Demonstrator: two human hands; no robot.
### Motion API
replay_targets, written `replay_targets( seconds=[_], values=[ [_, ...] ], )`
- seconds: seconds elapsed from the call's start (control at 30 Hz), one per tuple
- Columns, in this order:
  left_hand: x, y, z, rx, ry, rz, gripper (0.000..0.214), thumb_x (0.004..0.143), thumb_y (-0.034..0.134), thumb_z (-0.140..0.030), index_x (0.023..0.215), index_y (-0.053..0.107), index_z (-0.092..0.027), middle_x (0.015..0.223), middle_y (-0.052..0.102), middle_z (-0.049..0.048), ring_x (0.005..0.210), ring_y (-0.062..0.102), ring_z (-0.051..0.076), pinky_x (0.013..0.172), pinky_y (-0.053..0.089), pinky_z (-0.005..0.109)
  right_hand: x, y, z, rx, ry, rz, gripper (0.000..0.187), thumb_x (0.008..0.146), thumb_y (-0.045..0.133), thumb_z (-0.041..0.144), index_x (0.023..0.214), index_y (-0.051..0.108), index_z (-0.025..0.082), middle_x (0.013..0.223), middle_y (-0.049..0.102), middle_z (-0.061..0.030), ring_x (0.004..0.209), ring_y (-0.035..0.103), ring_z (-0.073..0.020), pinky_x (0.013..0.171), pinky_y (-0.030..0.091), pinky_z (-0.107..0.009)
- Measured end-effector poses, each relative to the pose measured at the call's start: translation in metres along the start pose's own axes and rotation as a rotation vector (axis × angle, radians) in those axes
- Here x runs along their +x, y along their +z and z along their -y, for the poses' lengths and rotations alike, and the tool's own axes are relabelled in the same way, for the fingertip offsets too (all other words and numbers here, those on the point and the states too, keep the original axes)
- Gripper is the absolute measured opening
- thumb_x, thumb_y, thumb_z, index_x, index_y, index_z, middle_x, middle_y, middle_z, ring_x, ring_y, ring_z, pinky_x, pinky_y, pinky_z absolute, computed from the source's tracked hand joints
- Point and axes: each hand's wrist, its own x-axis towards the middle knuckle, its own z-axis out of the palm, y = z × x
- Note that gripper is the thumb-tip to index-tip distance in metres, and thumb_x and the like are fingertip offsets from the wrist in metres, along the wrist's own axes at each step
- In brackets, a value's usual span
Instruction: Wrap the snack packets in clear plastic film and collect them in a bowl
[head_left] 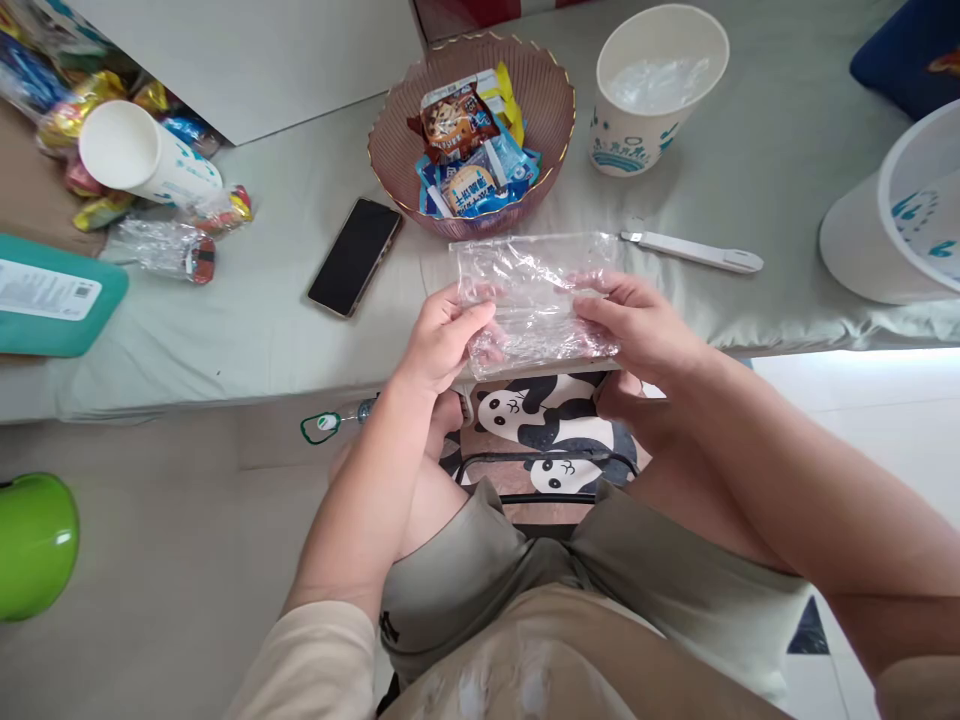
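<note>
A crinkled clear plastic bag (536, 275) is stretched between my two hands at the table's front edge. My left hand (450, 335) grips its left side, thumb on top and fingers showing through from beneath. On the right side, my right hand (637, 320) pinches it the same way. Just beyond my right hand lies a white utility knife (694, 250). Behind the bag stands a pink ribbed bowl (390, 140) with a gold rim, holding several wrapped snacks (472, 150). A dark-screened phone (355, 257) rests left of my left hand.
A paper cup (630, 130) with clear plastic inside stands behind the knife. Another large cup (862, 240) is at the right edge. On the left are a tipped paper cup (169, 165), wrapped candies and a teal package (52, 325). A green bin (37, 545) stands on the floor.
</note>
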Motion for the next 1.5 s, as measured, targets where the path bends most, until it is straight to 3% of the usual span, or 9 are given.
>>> replay_targets(
  seconds=[0.37,0.6,0.73,0.87,1.0,1.1,1.27,1.4,1.5],
  values=[
    [0.004,-0.008,-0.004,-0.136,0.002,0.060,0.031,0.077,0.072,-0.048,0.072,0.065,-0.018,0.070,0.061,-0.0005,0.058,0.061,0.011,0.053,0.057,0.025,0.002,-0.006,0.002,0.003,-0.145,0.021,0.031,0.080,0.066,0.054,0.078,0.066,0.023,0.069,0.060,-0.0019,0.060,0.059,-0.0141,0.055,0.048,-0.030],
    [0.000,-0.006,0.007,0.075,0.158,0.063,0.030,0.061,0.081,-0.015,0.086,0.066,-0.019,0.098,0.064,-0.0014,0.063,0.058,0.006,0.059,0.054,0.022,0.003,-0.019,0.003,-0.347,-0.407,-0.188,0.024,0.084,0.076,0.046,0.081,0.072,0.023,0.108,0.071,-0.0075,0.111,0.066,-0.0244,0.096,0.055,-0.040],
    [0.002,-0.002,0.009,0.149,0.210,0.138,0.029,0.066,0.078,-0.018,0.093,0.067,-0.021,0.103,0.067,0.0014,0.063,0.059,0.008,0.061,0.054,0.025,-0.003,-0.014,0.013,-0.210,-0.167,0.104,0.040,0.074,0.086,0.041,0.106,0.071,0.024,0.105,0.075,-0.0059,0.091,0.071,-0.0196,0.077,0.059,-0.034],
    [0.004,0.001,0.011,0.280,0.389,-0.049,0.039,0.069,0.075,-0.014,0.105,0.067,-0.024,0.109,0.067,0.0028,0.081,0.066,0.013,0.074,0.057,0.028,-0.011,-0.002,0.017,-0.328,0.154,0.473,0.025,0.075,0.085,0.037,0.085,0.071,0.020,0.071,0.069,-0.0006,0.058,0.060,-0.0126,0.050,0.047,-0.026],
    [-0.016,0.010,0.006,0.512,0.691,-0.398,0.026,0.082,0.070,-0.014,0.105,0.067,-0.025,0.111,0.070,0.0043,0.114,0.066,0.023,0.106,0.053,0.039,-0.013,0.003,0.014,-0.378,0.110,0.445,0.018,0.083,0.077,0.035,0.076,0.070,0.020,0.065,0.065,0.0006,0.056,0.055,-0.0109,0.048,0.043,-0.024],
    [-0.031,0.021,0.003,0.735,0.793,-0.221,0.016,0.087,0.068,-0.021,0.103,0.071,-0.023,0.110,0.076,0.0058,0.116,0.068,0.027,0.115,0.048,0.046,-0.011,0.003,0.012,-0.412,0.030,0.468,0.021,0.085,0.073,0.034,0.072,0.066,0.019,0.063,0.061,0.0021,0.056,0.051,-0.0096,0.051,0.041,-0.024],
    [-0.024,0.027,0.011,0.683,0.542,0.139,0.036,0.089,0.067,-0.029,0.124,0.070,-0.019,0.127,0.077,0.0097,0.118,0.071,0.027,0.105,0.056,0.040,-0.010,0.007,0.010,-0.402,-0.158,0.491,0.013,0.088,0.069,0.031,0.092,0.071,0.019,0.084,0.071,-0.0004,0.074,0.063,-0.0139,0.067,0.051,-0.027],
    [-0.012,0.018,0.017,0.494,0.393,0.125,0.035,0.090,0.063,-0.024,0.124,0.071,-0.021,0.120,0.078,0.0060,0.109,0.073,0.022,0.095,0.058,0.033,-0.009,0.010,0.006,-0.361,-0.180,0.418,0.016,0.088,0.068,0.031,0.100,0.072,0.021,0.093,0.075,-0.0028,0.085,0.069,-0.0183,0.081,0.057,-0.033],
    [-0.009,0.014,0.017,0.370,0.318,0.063,0.028,0.092,0.063,-0.028,0.117,0.073,-0.019,0.113,0.079,0.0065,0.100,0.073,0.021,0.086,0.058,0.032,-0.006,0.010,0.002,-0.470,-0.242,0.127,0.019,0.085,0.072,0.034,0.097,0.071,0.020,0.097,0.074,-0.0061,0.091,0.069,-0.0209,0.085,0.057,-0.037]
  ],
)
